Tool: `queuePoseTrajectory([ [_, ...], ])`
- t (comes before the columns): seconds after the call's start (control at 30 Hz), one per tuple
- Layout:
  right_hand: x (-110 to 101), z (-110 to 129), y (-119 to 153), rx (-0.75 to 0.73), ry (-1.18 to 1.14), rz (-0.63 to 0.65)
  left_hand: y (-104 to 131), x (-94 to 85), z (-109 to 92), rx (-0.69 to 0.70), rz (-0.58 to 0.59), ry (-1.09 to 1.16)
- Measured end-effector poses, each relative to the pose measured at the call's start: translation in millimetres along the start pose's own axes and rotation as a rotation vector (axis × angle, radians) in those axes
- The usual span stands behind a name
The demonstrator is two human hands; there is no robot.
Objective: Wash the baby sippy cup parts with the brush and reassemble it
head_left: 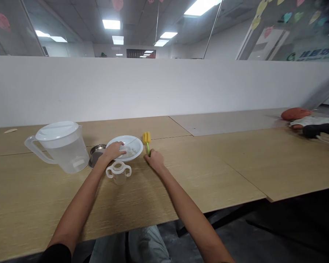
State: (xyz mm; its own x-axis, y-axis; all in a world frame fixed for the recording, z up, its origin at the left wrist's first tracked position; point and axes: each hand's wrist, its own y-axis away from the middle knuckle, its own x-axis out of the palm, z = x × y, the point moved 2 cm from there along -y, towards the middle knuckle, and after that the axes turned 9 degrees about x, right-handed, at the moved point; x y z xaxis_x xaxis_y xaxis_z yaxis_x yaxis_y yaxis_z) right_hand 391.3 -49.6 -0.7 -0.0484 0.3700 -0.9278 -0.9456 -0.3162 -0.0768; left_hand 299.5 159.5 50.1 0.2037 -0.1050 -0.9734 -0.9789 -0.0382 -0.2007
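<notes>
My right hand [155,160] is closed around the green handle of a bottle brush with a yellow sponge head [146,137], held upright just right of the bowl. My left hand [114,150] reaches over the left side of a white bowl [139,147], its thumb and forefinger apart inside the rim. Small clear and whitish pieces [130,151] lie in the bowl, too small to name. In front of the bowl stands a clear baby bottle with a white two-handled collar [118,168]. A shiny round metal dish [95,155] sits left of the bowl, partly behind my left hand and forearm.
A translucent lidded pitcher [67,149] stands at the left on the wooden table [222,171]. A low white partition [153,87] runs behind, with glass above it. At the far right lie a reddish-brown object [296,113] and black and white items.
</notes>
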Motion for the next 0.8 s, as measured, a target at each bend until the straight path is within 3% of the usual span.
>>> queuePoseTrajectory([
  [0.13, 0, 0, 0, 0.008, -0.003, 0.002, -2, -0.2, -8, 0.137, -0.032, -0.079],
  [0.37, 3, -1, -3, -0.005, -0.011, -0.006, -6, 9.2, -9, 0.038, 0.189, -0.090],
  [0.6, 1, 0, -2, 0.013, -0.022, -0.008, -11, 9.9, -7, -0.028, 0.201, -0.132],
  [0.8, -3, 0, -2, 0.014, -0.045, -0.034, -10, 5.9, -10, 0.011, 0.066, -0.113],
])
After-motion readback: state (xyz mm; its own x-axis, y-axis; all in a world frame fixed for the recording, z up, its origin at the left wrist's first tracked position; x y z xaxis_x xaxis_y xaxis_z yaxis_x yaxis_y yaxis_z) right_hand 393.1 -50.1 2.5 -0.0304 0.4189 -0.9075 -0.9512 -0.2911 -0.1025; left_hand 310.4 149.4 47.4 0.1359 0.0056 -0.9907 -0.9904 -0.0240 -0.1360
